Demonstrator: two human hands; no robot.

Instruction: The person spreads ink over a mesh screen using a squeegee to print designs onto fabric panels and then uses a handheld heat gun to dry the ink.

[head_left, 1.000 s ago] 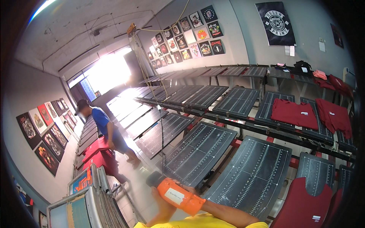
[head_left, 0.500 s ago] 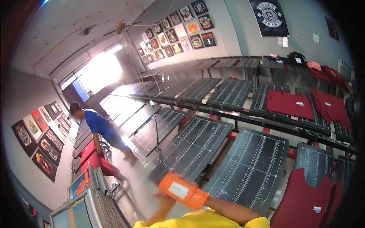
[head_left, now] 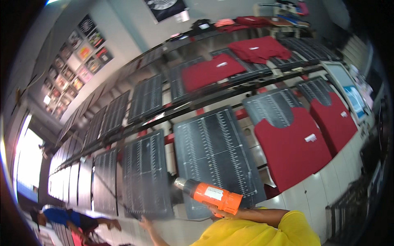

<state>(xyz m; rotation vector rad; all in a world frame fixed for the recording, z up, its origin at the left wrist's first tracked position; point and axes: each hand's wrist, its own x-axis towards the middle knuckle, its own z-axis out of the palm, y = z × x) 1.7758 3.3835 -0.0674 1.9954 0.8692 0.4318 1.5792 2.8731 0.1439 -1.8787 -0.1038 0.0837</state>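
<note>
An orange heat gun (head_left: 215,198) with a dark collar and metal nozzle is in my right hand (head_left: 222,212), its nozzle pointing left. The body of the gun hides most of those fingers. Lower left of it, my left hand (head_left: 146,224) is closed at a thin dark cord (head_left: 110,189), which bends there and runs on toward the gun. Under the heat gun lies a dark printing board (head_left: 211,151) with white ruler marks. Another marked board (head_left: 144,174) stands just beyond my left hand.
Dark red shirts lie on boards to the right, the nearest shirt (head_left: 292,149) beside the gun's board. Another red shirt (head_left: 213,71) is on the far row. A metal rail (head_left: 180,108) separates the rows. A co-worker in blue (head_left: 67,217) bends at lower left.
My view has swung to the right, bringing more red shirts in and shifting the co-worker to the lower left. The heat gun now shows its metal nozzle; my left hand is farther from it.
</note>
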